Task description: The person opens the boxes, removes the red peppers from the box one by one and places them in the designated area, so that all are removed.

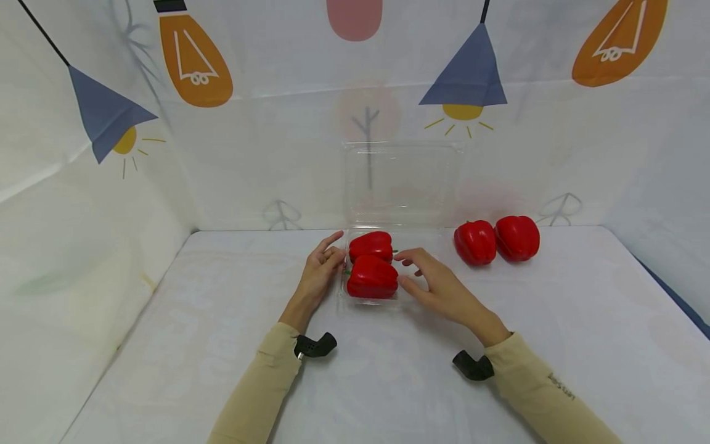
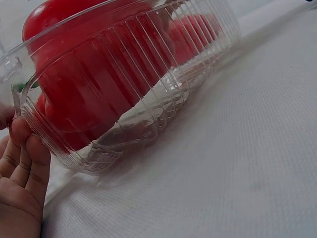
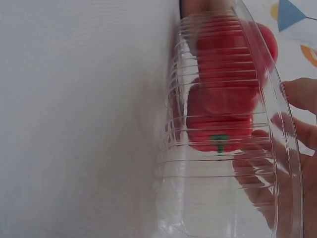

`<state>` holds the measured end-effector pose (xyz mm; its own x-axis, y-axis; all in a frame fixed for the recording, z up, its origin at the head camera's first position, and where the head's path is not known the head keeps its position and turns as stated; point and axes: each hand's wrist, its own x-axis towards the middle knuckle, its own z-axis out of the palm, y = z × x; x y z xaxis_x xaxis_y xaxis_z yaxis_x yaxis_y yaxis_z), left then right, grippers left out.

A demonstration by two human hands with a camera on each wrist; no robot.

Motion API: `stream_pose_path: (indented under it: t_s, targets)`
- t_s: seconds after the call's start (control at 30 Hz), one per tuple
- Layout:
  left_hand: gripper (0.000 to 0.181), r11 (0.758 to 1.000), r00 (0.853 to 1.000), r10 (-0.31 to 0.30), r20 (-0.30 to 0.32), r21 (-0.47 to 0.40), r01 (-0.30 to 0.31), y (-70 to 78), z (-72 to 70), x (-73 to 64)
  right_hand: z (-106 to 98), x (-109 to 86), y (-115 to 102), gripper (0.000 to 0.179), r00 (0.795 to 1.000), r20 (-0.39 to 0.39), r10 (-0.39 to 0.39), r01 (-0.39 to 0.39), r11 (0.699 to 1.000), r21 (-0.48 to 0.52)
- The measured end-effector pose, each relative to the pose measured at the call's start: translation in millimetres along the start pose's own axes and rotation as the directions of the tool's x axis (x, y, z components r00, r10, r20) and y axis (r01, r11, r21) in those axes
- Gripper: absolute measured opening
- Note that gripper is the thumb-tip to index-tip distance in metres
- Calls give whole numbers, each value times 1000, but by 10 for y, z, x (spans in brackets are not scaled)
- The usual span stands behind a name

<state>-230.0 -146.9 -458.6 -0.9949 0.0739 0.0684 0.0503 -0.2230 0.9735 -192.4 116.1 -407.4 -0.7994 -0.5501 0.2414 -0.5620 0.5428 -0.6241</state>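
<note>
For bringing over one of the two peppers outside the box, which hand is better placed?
Probably the right hand: it is nearer the two loose peppers and appears to grip nothing, while the left hand pinches the edge of the clear box.

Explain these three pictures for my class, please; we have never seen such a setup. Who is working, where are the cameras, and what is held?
There is no machine arm: a person works with bare hands. The large picture comes from a camera worn on the head, looking forward and down. The other two come from the wrists, close to each hand's work.

On the white table stands a clear plastic container, its lid raised at the back. Inside lie a front pepper and a back pepper, both red. A third pepper and fourth pepper lie outside, to the right.

The left hand pinches the container's left edge. The right hand is open beside the two peppers inside; whether it touches them is hard to tell.
</note>
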Motion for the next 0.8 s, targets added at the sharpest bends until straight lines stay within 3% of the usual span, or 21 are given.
stream_pose_path:
  t_s: [0.1, 0.33, 0.8]
  targets:
    - [47, 1000, 1000, 4, -4, 1, -4, 1, 1, -3, 27, -1, -28, 51, 1000, -5, -10, 9, 1000, -23]
    - [46, 1000, 1000, 14, -19, 1, -14, 6, 14, -7, 95, 1, -63, 54, 1000, -1, -25, 25, 984, -176]
    - [35, 999, 996, -27, -80, 28, 30, 14, 33, -18, 87, 14, -55, 61, 999, 18, -29, 31, 988, -148]
